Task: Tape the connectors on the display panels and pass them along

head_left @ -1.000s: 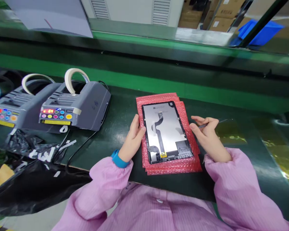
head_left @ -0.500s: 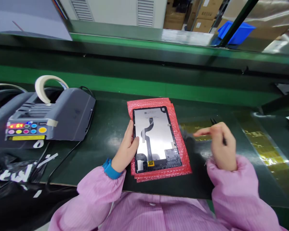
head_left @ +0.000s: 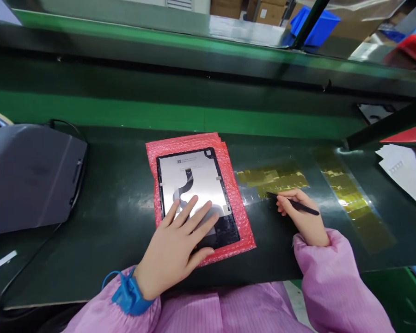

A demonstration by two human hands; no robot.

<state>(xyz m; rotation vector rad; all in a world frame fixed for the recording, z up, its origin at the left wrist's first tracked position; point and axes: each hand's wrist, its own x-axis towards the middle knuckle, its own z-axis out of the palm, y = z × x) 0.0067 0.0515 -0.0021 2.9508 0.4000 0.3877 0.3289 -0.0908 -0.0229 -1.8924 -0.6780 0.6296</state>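
My left hand, fingers spread, lies over the lower part of a tablet display panel, hiding much of its black flex cable. The panel rests silver side up on red bubble-wrap bags. A blue wrist strap circles my left wrist. To the right, my right hand grips black tweezers like a pen. Their tip is at the edge of yellow see-through tape pieces stuck on the dark bench; whether it lifts a piece is too small to tell.
More yellow tape runs in a strip farther right. White paper sheets lie at the right edge. A grey tape dispenser with a cable stands at left. A dark post slants across the back right, and a ledge spans the back.
My left hand has gone from gripping the panel's left edge to lying flat on it. My right hand's tweezers now point at the yellow tape. The view has shifted right.
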